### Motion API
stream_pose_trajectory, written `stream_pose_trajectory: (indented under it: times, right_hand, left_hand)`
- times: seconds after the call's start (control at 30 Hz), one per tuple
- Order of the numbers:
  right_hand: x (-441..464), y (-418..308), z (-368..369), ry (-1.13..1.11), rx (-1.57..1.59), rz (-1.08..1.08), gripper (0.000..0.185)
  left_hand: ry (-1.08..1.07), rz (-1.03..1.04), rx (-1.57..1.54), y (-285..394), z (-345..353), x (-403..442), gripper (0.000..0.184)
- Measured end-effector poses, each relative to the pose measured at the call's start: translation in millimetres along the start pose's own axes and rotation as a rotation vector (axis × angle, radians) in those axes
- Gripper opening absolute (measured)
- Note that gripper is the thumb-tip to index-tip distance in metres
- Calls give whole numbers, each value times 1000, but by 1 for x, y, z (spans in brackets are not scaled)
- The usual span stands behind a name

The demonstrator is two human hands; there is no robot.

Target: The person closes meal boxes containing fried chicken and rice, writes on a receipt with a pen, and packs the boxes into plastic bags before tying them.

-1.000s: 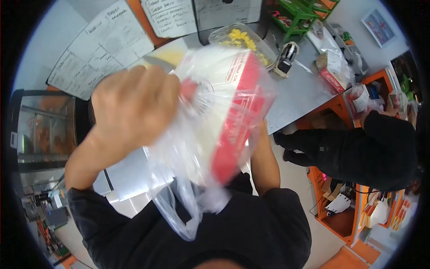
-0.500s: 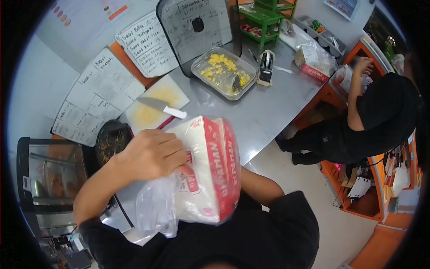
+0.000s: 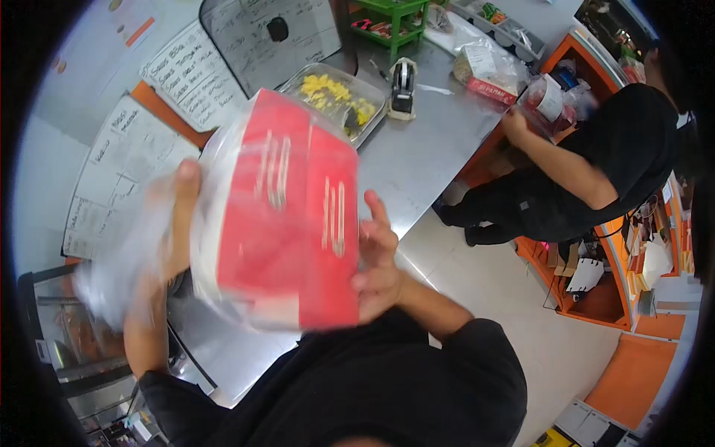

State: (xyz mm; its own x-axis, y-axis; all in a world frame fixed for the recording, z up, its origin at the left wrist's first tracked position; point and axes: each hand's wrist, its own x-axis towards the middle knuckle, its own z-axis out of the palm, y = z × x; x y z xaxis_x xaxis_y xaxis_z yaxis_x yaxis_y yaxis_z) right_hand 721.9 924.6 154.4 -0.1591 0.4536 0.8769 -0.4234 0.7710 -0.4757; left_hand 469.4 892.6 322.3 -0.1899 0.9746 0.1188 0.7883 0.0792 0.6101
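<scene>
Red and white boxes (image 3: 290, 216) inside a clear plastic bag (image 3: 119, 261) hang in front of my chest, blurred by motion. On the left, my left hand (image 3: 177, 216) grips the bag beside the white side of the boxes, its fingers partly hidden by the plastic. My right hand (image 3: 380, 261) touches the boxes' right side with its fingers spread and bent; part of its palm is behind them. The loose end of the bag trails to the left, over my left forearm.
On the metal table (image 3: 417, 156) are a tray of yellow pieces (image 3: 328, 91), a tape dispenser (image 3: 403, 88) and a bagged red box (image 3: 488, 88). A green rack (image 3: 391, 26) stands behind. A co-worker in black (image 3: 596, 164) stands at right near orange shelves (image 3: 611, 305).
The bagged boxes have turned so their red sides face up. My right hand has come into view at their right side. The co-worker's arm has moved lower.
</scene>
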Motion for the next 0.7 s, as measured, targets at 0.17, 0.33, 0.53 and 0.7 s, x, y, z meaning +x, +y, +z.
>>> stream_pose_trajectory:
  times: [0.17, 0.33, 0.53, 0.7]
  right_hand:
    - [4, 77, -44, 91, 946, 677, 110]
    - [-1, 124, -103, -209, 686, 669, 99]
    - [-34, 186, -177, -759, 175, 565, 63]
    - [-27, 340, -359, 148, -1061, 609, 29]
  left_hand:
    - [-171, 696, -1, -5, 40, 27, 52]
    - [-182, 354, 191, -39, 86, 30, 23]
    - [117, 37, 438, -135, 204, -21, 12]
    - [261, -140, 371, -139, 252, -45, 19]
